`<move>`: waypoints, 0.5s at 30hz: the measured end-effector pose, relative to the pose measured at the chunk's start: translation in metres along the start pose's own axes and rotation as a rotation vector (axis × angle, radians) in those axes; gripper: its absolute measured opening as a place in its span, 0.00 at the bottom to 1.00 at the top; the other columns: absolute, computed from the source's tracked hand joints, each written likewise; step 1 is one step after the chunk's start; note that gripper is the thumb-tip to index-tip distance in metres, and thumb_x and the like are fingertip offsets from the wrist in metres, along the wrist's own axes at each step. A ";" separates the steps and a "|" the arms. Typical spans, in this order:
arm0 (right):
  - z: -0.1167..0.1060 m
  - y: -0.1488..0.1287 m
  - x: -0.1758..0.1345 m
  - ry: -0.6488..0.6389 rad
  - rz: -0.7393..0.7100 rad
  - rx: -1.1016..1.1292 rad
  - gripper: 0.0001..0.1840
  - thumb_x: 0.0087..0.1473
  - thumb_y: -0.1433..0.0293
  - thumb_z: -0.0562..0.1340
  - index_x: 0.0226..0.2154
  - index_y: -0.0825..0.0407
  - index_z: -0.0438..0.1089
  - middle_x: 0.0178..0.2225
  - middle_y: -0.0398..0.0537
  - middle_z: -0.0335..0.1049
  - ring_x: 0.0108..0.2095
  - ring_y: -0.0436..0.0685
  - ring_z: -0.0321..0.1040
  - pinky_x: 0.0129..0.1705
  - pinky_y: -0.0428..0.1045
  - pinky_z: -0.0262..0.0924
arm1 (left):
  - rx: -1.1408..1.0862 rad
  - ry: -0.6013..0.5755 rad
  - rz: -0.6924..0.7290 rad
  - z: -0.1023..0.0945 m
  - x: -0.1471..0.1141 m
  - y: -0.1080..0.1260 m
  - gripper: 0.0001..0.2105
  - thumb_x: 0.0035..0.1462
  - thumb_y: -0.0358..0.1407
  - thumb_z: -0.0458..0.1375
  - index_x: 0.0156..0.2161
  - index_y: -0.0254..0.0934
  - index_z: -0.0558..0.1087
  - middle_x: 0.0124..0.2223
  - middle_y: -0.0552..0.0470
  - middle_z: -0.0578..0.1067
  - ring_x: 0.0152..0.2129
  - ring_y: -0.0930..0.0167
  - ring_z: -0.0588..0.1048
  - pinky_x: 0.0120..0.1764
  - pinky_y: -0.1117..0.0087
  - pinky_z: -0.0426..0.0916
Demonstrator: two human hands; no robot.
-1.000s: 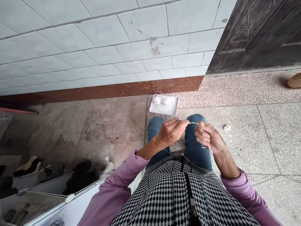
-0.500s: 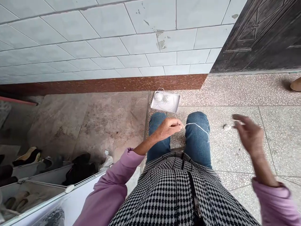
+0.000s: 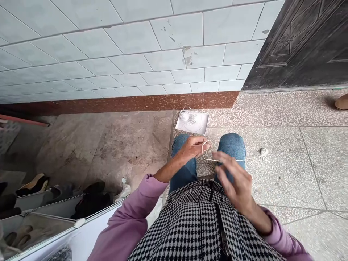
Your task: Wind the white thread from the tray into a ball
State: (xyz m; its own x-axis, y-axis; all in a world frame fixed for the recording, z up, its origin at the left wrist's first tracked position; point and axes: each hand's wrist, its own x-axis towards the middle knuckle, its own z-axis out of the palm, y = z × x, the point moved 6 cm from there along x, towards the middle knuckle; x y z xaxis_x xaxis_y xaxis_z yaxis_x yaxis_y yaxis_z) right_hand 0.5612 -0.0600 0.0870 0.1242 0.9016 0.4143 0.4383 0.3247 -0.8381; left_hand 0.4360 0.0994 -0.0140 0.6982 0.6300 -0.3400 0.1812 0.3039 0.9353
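My left hand (image 3: 194, 148), in front of my knees, is closed in a pinch on a white yarn (image 3: 205, 156). A loose loop of the yarn hangs at its fingertips. From there the strand runs right, past my right fingers and across the right knee, towards a small white ball of yarn (image 3: 263, 152) on the floor. My right hand (image 3: 236, 180) is just right of the left, slightly blurred, its fingers apart beside the strand. Whether the right fingers touch the yarn is hard to see.
A shallow white box (image 3: 192, 122) with two white yarn balls stands beyond my knees, near the tiled wall (image 3: 168, 58). At lower left is a rack (image 3: 54, 197) holding shoes. A dark door (image 3: 296, 47) is at upper right, and a brown shoe (image 3: 342, 102) lies at the right edge.
My right hand has swung left from above the floor to beside my left hand. The yarn at the left fingertips now forms a loop. My left hand keeps its pinch.
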 end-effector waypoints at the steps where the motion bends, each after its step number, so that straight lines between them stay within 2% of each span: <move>1: 0.010 0.012 0.001 0.015 0.106 0.093 0.22 0.71 0.76 0.60 0.61 0.41 0.75 0.55 0.51 0.82 0.53 0.63 0.81 0.48 0.60 0.83 | 0.001 0.006 0.013 0.000 -0.002 0.004 0.20 0.57 0.53 0.68 0.37 0.35 0.76 0.19 0.63 0.64 0.12 0.80 0.55 0.18 0.75 0.50; 4: 0.031 0.044 -0.004 0.061 0.324 0.298 0.11 0.72 0.70 0.61 0.52 0.42 0.77 0.50 0.50 0.82 0.46 0.59 0.81 0.35 0.50 0.79 | 0.063 0.092 0.078 -0.004 -0.010 0.020 0.19 0.59 0.52 0.67 0.36 0.36 0.76 0.20 0.64 0.62 0.14 0.80 0.54 0.19 0.75 0.48; 6: 0.036 0.061 -0.010 0.078 0.394 0.277 0.13 0.70 0.68 0.64 0.55 0.43 0.76 0.52 0.52 0.80 0.45 0.58 0.80 0.36 0.50 0.78 | 0.147 0.156 0.152 -0.007 -0.013 0.033 0.16 0.62 0.48 0.66 0.36 0.35 0.75 0.20 0.63 0.61 0.16 0.79 0.55 0.20 0.74 0.48; 8: 0.041 0.070 -0.015 -0.020 0.425 0.237 0.19 0.68 0.66 0.67 0.59 0.45 0.74 0.49 0.52 0.80 0.39 0.56 0.79 0.36 0.51 0.77 | 0.248 0.187 0.240 -0.009 -0.014 0.042 0.12 0.64 0.43 0.64 0.36 0.35 0.76 0.22 0.61 0.63 0.18 0.78 0.56 0.22 0.74 0.50; 10: 0.048 0.069 -0.020 -0.225 0.434 0.295 0.17 0.67 0.64 0.68 0.57 0.47 0.76 0.40 0.49 0.81 0.30 0.54 0.76 0.32 0.50 0.74 | 0.345 0.197 0.315 -0.011 -0.014 0.044 0.09 0.64 0.39 0.63 0.37 0.34 0.78 0.22 0.61 0.63 0.19 0.78 0.57 0.24 0.74 0.51; 12: 0.037 0.061 -0.021 -0.327 0.426 0.374 0.11 0.69 0.61 0.66 0.49 0.47 0.80 0.31 0.45 0.78 0.25 0.52 0.72 0.26 0.47 0.70 | 0.424 0.194 0.344 -0.013 -0.014 0.039 0.08 0.64 0.37 0.63 0.37 0.33 0.80 0.22 0.61 0.64 0.19 0.77 0.57 0.24 0.73 0.52; 13: 0.023 0.059 -0.018 -0.299 0.424 0.384 0.10 0.70 0.60 0.66 0.44 0.48 0.81 0.28 0.44 0.77 0.23 0.51 0.70 0.24 0.46 0.67 | 0.460 0.188 0.344 -0.014 -0.014 0.035 0.08 0.64 0.36 0.63 0.36 0.33 0.80 0.22 0.60 0.65 0.20 0.77 0.58 0.25 0.73 0.54; 15: -0.015 0.062 -0.006 -0.148 0.416 0.312 0.13 0.68 0.60 0.68 0.34 0.48 0.80 0.27 0.44 0.75 0.21 0.49 0.65 0.21 0.44 0.61 | 0.503 0.120 0.306 -0.011 -0.016 0.027 0.07 0.63 0.34 0.63 0.36 0.33 0.81 0.23 0.58 0.69 0.20 0.77 0.62 0.26 0.74 0.56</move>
State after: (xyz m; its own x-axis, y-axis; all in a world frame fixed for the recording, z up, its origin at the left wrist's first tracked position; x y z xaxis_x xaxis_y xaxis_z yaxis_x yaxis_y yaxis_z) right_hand 0.6013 -0.0496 0.0382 0.0946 0.9955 -0.0110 0.0909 -0.0196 -0.9957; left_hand 0.4219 0.1058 0.0153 0.6926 0.7207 -0.0293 0.3105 -0.2612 0.9140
